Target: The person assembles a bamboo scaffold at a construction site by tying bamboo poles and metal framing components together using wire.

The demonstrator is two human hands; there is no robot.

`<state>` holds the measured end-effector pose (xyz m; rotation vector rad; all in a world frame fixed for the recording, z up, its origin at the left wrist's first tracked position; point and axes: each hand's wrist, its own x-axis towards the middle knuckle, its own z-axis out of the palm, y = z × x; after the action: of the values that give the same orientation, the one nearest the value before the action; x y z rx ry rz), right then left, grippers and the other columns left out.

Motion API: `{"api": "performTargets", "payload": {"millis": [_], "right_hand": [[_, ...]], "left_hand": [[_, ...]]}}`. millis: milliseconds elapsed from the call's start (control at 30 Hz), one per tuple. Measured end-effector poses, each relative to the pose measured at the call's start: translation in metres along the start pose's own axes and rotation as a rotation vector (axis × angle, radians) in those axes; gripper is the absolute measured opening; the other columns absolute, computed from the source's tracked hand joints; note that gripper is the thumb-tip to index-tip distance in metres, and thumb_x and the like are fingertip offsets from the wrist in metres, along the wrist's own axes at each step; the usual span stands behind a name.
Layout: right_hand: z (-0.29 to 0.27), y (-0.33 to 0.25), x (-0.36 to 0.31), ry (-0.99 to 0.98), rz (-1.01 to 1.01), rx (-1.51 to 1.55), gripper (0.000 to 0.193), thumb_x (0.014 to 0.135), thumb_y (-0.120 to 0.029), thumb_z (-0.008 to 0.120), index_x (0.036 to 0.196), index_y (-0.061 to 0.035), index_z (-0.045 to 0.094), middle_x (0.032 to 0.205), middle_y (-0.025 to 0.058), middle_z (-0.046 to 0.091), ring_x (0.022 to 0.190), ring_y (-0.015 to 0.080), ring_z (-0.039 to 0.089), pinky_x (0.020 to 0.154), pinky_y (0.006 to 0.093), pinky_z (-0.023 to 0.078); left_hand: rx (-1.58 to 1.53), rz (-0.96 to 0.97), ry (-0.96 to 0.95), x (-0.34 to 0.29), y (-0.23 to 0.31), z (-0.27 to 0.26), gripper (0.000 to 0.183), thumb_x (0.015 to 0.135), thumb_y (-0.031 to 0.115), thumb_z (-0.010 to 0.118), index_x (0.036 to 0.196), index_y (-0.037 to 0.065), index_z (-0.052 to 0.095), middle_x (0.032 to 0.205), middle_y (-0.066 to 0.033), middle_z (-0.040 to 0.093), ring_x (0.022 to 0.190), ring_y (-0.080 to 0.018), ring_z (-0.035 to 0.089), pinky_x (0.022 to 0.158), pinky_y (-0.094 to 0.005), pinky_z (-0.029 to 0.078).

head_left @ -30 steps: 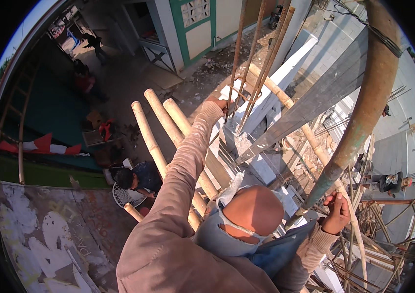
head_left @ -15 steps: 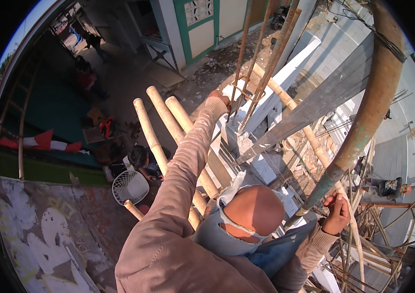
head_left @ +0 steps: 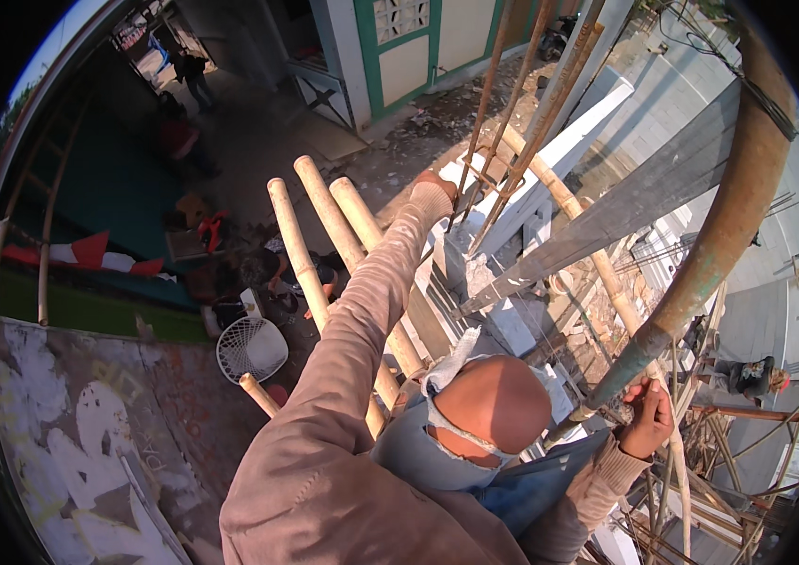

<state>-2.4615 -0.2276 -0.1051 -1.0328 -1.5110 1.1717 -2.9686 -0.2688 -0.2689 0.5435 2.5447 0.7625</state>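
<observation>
My left arm stretches forward, and my left hand [head_left: 433, 183] is closed at the upright rusty rebar [head_left: 480, 118]. Its fingers are mostly hidden, so what they grip cannot be made out. Just beyond that hand is a white patch of block or board [head_left: 463, 172]. At the right, my right hand [head_left: 649, 417] is raised with fingers curled into a pinch beside a thin bamboo pole [head_left: 679, 471]. Anything in that pinch is too small to name. My bare knee [head_left: 495, 407] shows through torn blue jeans [head_left: 409, 452] between the arms.
Thick bamboo poles [head_left: 298, 247] lie under my left arm. A large curved pipe [head_left: 724, 226] and a grey plank [head_left: 625, 188] cross the right side. Far below, a person [head_left: 277, 268] crouches near a white basket [head_left: 252, 350]; another person [head_left: 748, 377] is at the far right.
The view has shifted slightly, so the scene sits a little farther right. Both hands keep nearly the same poses. The crouching person below has changed posture.
</observation>
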Motion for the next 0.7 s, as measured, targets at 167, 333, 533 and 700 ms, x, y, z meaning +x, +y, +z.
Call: {"api": "performTargets", "payload": {"millis": [167, 333, 533, 700], "right_hand": [[0.002, 0.002, 0.001, -0.007, 0.007, 0.007, 0.029, 0.097, -0.02, 0.058, 0.09, 0.0067, 0.065, 0.071, 0.0078, 0.065, 0.061, 0.0106, 0.056, 0.061, 0.0232, 0.045], [0.0, 0.002, 0.002, 0.007, 0.005, -0.001, 0.029, 0.097, -0.02, 0.058, 0.09, 0.0071, 0.065, 0.071, 0.008, 0.065, 0.062, 0.0113, 0.057, 0.061, 0.0237, 0.046], [0.009, 0.004, 0.0, -0.049, 0.028, 0.007, 0.028, 0.097, -0.02, 0.059, 0.09, 0.0065, 0.066, 0.071, 0.0076, 0.064, 0.062, 0.0114, 0.057, 0.061, 0.0233, 0.046], [-0.001, 0.006, 0.003, -0.025, 0.0, -0.013, 0.029, 0.097, -0.021, 0.058, 0.089, 0.006, 0.066, 0.071, 0.0072, 0.064, 0.062, 0.011, 0.057, 0.061, 0.0232, 0.046]], "left_hand": [[-0.134, -0.091, 0.043, -0.003, 0.0, -0.001, 0.025, 0.065, 0.022, 0.071, 0.07, -0.003, 0.069, 0.072, -0.0218, 0.068, 0.074, -0.0295, 0.07, 0.067, -0.0381, 0.055], [-0.139, -0.047, 0.013, -0.008, 0.004, 0.001, 0.029, 0.062, 0.022, 0.073, 0.071, -0.005, 0.069, 0.073, -0.024, 0.068, 0.075, -0.0287, 0.071, 0.064, -0.0376, 0.055], [-0.114, -0.144, 0.045, 0.013, -0.03, -0.003, 0.033, 0.063, 0.023, 0.074, 0.076, -0.007, 0.068, 0.075, -0.0233, 0.068, 0.075, -0.0277, 0.071, 0.065, -0.0388, 0.055], [-0.23, -0.061, 0.002, -0.023, 0.006, -0.006, 0.037, 0.065, 0.029, 0.076, 0.072, -0.006, 0.069, 0.069, -0.0191, 0.067, 0.065, -0.0242, 0.068, 0.061, -0.0378, 0.054]]}}
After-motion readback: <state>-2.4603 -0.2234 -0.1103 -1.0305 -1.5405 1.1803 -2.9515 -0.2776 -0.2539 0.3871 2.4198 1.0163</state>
